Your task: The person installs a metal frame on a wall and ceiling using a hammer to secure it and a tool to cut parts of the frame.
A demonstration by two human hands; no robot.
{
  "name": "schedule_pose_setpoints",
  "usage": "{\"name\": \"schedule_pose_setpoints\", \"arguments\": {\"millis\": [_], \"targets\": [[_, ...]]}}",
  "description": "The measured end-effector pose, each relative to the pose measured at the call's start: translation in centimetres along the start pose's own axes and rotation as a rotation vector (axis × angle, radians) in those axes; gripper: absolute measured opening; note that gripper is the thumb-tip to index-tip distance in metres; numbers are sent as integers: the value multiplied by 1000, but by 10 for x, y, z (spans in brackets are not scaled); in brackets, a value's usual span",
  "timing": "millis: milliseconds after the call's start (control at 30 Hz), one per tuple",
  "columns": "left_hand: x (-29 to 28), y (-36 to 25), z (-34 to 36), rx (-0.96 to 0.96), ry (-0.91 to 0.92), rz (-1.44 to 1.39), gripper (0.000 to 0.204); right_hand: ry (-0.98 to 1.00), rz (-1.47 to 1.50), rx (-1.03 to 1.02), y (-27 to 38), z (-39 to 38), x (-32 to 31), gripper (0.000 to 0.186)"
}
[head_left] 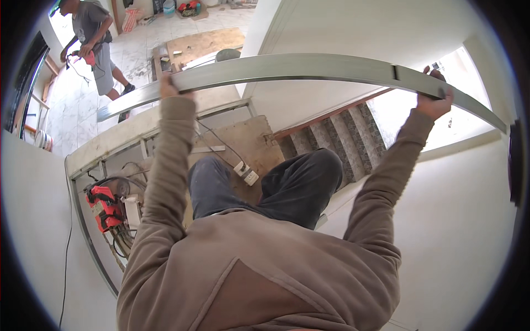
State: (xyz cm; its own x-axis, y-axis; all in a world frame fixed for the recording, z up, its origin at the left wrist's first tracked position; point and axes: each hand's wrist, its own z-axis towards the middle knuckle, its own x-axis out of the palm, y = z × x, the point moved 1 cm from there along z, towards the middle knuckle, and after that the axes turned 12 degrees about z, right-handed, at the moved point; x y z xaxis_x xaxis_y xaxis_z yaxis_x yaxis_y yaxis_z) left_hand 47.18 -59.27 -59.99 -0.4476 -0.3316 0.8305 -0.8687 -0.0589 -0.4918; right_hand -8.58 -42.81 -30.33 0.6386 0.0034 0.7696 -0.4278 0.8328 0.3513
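A long silvery metal channel (287, 69) stretches across the view in front of me, its left end farther off and low over the tiled floor. My left hand (171, 88) is closed round it left of the middle, with the fingertips partly hidden behind the metal. Toward the other end, my right hand (435, 102) grips the lower edge, fingers reaching up behind. A dark slot (395, 72) shows in the channel a little to the left of that hand. Both arms are stretched forward and raised above my knees.
Below lies a worn board (243, 140) with a white power outlet box (246, 174) and cable. A red machine (103, 208) sits low at left inside a metal frame (83, 226). Stairs (342, 138) descend at right. Another person (94, 44) stands far left, holding a red power tool.
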Motion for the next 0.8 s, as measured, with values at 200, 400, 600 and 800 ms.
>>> {"name": "schedule_pose_setpoints", "arguments": {"millis": [200, 400, 600, 800], "targets": [[73, 94, -58, -279, -5, -205, 29, 0, -130, -139, 17, -10, 39, 50], [133, 158, -107, -513, 85, -377, 34, -12, -335, -198, 75, 38, 24, 47], [171, 208, -137, -711, 225, -184, 48, -17, -636, -247, 131, 113, 4, 42], [184, 274, -135, -938, 374, -104, 55, -51, -667, -235, 158, 159, -9, 37]]}}
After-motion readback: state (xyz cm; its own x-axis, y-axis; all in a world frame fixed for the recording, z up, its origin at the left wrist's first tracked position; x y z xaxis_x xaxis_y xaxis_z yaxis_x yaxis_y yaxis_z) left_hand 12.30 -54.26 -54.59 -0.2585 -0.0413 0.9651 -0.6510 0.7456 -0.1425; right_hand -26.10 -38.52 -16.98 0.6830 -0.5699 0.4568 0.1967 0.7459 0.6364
